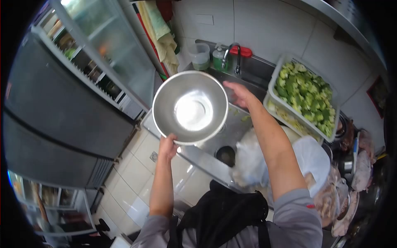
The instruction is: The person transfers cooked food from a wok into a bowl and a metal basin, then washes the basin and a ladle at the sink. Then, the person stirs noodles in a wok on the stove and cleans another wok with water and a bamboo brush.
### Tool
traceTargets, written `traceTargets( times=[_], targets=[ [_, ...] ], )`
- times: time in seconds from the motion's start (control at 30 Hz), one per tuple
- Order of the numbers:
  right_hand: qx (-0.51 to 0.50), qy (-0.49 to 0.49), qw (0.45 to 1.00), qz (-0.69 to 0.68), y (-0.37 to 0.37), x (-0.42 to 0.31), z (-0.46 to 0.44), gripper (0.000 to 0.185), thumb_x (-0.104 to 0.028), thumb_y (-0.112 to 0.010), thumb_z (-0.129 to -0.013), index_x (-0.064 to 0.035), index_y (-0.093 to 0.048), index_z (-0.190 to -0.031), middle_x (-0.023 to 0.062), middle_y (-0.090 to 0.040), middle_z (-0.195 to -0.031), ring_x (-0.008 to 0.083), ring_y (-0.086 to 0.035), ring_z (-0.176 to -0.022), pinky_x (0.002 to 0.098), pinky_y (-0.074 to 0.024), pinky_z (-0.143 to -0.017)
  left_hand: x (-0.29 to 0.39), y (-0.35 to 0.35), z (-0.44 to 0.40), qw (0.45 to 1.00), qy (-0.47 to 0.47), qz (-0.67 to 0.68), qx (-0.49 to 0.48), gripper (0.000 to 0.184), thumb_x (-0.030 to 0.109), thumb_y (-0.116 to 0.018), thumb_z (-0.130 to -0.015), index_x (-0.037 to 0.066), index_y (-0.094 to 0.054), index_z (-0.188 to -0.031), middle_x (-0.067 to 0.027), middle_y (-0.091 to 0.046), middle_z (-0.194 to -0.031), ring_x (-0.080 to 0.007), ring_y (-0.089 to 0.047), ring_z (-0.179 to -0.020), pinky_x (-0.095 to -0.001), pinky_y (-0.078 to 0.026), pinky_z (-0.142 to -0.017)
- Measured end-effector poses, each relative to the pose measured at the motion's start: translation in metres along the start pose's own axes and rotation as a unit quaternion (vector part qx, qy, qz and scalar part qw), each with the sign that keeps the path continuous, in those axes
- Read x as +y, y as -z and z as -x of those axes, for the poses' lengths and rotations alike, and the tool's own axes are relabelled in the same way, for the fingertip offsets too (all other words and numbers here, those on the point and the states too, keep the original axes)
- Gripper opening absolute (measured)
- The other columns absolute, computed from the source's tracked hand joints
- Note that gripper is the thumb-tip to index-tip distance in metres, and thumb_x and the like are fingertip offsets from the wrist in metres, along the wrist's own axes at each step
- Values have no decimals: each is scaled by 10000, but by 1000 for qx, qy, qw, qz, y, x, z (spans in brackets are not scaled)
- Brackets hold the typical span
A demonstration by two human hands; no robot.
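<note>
A large stainless steel mixing bowl [165,103] is held over the sink's left edge, its hollow inside facing me with nothing in it. My left hand [168,146] grips the near rim, thumb over the edge. On the other side, my right hand [239,94] has its fingers stretched out beside the bowl's right rim; whether the fingertips touch the metal I cannot tell. Below lies the steel sink counter [209,144] with a round dark drain opening or small bowl [225,156].
A tub of broccoli florets [306,93] stands right of the faucet [237,58]. Soap bottle [218,58] and clear plastic container [200,57] sit behind the sink. Plastic bags [251,159] lie under my right arm. An open glass-door fridge [99,37] stands left.
</note>
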State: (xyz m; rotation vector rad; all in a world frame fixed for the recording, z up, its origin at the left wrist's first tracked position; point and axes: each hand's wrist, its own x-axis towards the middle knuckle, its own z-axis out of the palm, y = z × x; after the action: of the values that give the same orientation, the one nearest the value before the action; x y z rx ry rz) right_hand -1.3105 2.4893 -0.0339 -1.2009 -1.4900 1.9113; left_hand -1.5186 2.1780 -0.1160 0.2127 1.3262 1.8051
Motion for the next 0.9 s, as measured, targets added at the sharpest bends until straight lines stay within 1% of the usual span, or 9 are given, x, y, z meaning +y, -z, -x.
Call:
traceTargets(
  times=[0.1,0.2,0.43,0.5,0.63,0.67,0.8,0.87,0.9],
  targets=[
    [315,123,931,135,21,29,-139,761,-354,-701,-893,85,-440,-1457,287,-359,-1581,384,-429,-1433,411,-339,-1197,4,-7,-45,996,18,-82,37,447,-84,-483,-810,-48,-457,-1254,-144,-637,-978,-262,-704,-760,-419,-659,-650],
    [376,185,875,242,-1,61,-229,736,-348,-643,-929,30,-401,-1512,264,-353,-1592,410,-381,-1457,403,-312,-1212,-5,3,-83,991,48,-119,34,529,-87,-484,-800,-16,-442,-1322,-153,-624,-1045,-283,-710,-819,-414,-658,-644],
    [86,99,859,495,-33,153,-260,611,-319,-536,-996,-99,-399,-1549,187,-268,-1652,349,-232,-1541,533,-197,-1249,-24,13,-172,979,135,-153,-6,572,-75,-498,-805,15,-439,-1367,-134,-596,-1061,-249,-670,-870,-434,-648,-709],
    [188,152,810,534,-56,129,-194,647,-360,-522,-1007,-98,-356,-1574,225,-199,-1670,352,-215,-1548,549,-207,-1241,-22,7,-190,971,168,-173,-5,561,-67,-507,-813,14,-441,-1364,-130,-588,-1051,-221,-650,-831,-399,-643,-679],
    [-24,-82,632,770,-100,131,-107,660,-425,-459,-1021,-151,-313,-1603,216,-119,-1689,430,-32,-1566,652,-101,-1225,-52,25,-243,957,183,-188,-125,549,-24,-540,-826,14,-446,-1365,-122,-580,-1009,-162,-585,-713,-298,-540,-507],
    [-38,-62,698,713,-117,164,-93,662,-415,-467,-1020,-151,-307,-1605,213,-122,-1689,429,-45,-1566,658,-91,-1222,-43,16,-248,939,258,-191,-127,693,-115,-512,-786,10,-427,-1462,-151,-601,-1274,-237,-593,-1148,-343,-498,-930],
    [-15,202,802,562,-173,209,-132,694,-398,-473,-1013,-79,-285,-1600,135,-158,-1699,361,-150,-1566,651,-122,-1223,-15,-10,-257,894,308,-251,-207,640,-85,-547,-778,3,-480,-1409,-137,-633,-1182,-229,-611,-1051,-351,-515,-855],
    [44,251,582,772,-131,198,-181,713,-372,-467,-998,-39,-270,-1598,117,-163,-1700,323,-149,-1572,580,-138,-1248,-29,3,-266,902,305,-224,-207,601,-75,-557,-782,2,-503,-1376,-122,-639,-1109,-217,-620,-969,-352,-519,-798],
    [66,173,590,786,-106,190,-199,699,-343,-459,-995,-42,-273,-1598,110,-176,-1698,314,-157,-1570,564,-136,-1253,-34,15,-271,904,306,-216,-205,582,-69,-563,-784,1,-515,-1359,-114,-642,-1072,-211,-624,-929,-353,-521,-769]
  ],
)
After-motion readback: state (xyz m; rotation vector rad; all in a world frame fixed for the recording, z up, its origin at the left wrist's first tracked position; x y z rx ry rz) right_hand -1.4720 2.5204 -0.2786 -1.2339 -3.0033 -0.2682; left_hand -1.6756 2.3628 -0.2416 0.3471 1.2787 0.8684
